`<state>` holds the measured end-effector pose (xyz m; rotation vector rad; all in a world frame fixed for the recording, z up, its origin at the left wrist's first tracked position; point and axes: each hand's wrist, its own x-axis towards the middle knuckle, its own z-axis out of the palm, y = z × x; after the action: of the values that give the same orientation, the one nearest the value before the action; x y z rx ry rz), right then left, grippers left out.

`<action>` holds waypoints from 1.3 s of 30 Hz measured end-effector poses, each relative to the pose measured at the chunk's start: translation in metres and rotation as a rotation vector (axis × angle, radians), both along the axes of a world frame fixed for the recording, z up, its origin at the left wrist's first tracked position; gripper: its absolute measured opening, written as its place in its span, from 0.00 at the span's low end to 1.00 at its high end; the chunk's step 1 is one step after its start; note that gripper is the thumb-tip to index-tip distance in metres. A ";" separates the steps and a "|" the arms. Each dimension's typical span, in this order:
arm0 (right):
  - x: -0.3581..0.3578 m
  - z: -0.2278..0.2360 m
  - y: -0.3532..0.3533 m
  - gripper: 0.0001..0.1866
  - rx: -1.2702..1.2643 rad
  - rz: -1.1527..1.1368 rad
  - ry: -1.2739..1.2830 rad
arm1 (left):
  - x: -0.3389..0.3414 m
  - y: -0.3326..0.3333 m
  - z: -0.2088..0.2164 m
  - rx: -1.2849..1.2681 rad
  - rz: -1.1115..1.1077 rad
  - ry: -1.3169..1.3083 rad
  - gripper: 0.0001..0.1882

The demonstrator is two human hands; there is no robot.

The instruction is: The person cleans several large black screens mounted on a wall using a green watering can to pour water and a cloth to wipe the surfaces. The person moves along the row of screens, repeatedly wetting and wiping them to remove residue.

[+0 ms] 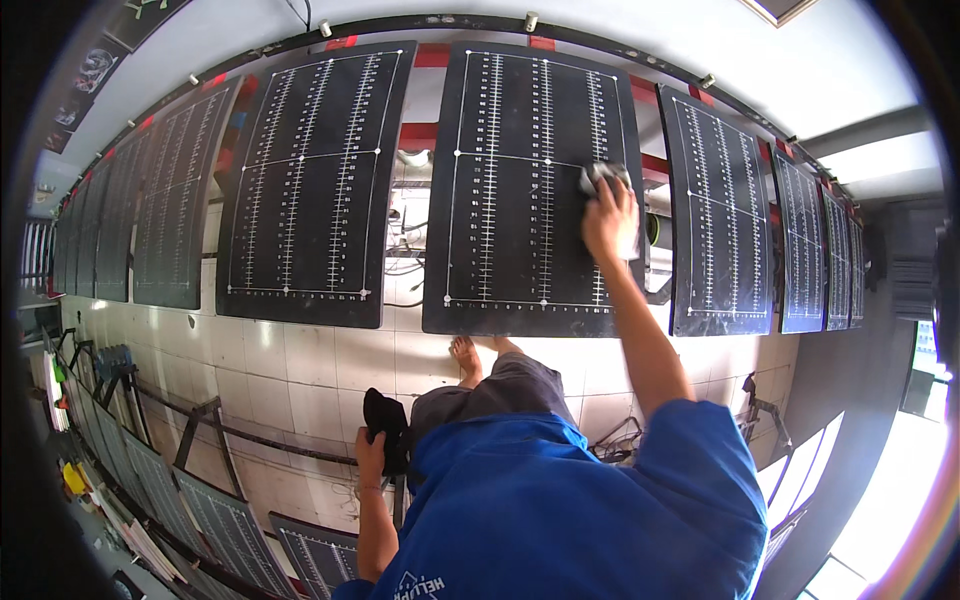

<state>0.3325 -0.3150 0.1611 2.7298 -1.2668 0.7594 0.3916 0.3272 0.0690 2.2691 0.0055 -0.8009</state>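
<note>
A black board with white ruled scales, corner dots and a thin border line lies in front of me. My right hand is closed on a grey and white cloth, which rests against the board's right side. The cloth is somewhat blurred. Down at my left side, apart from the board, my left hand grips a black cloth that bunches up above the fingers.
Similar marked boards stand in a row on both sides, one to the left and one to the right, with gaps showing a red frame and cables. Behind me runs a dark metal rack with more boards. Tiled floor lies underfoot.
</note>
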 end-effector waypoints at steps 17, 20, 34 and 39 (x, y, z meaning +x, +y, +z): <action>-0.035 -0.022 0.104 0.27 -0.039 -0.013 -0.133 | 0.018 0.001 -0.040 -0.211 0.050 0.151 0.16; 0.028 -0.051 0.237 0.26 0.402 0.458 0.034 | 0.015 -0.006 -0.060 -0.002 -0.126 0.093 0.17; -0.303 0.017 0.078 0.27 0.779 -0.087 -0.276 | -0.019 -0.012 -0.129 0.049 0.081 0.288 0.23; -0.353 0.116 -0.027 0.24 1.003 -0.144 -0.996 | -0.063 -0.084 -0.081 0.170 -0.003 0.282 0.21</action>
<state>-0.0206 -0.3425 0.2774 2.8071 -2.5574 2.0852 0.3290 0.2432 -0.0116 2.2926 0.2082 -1.1544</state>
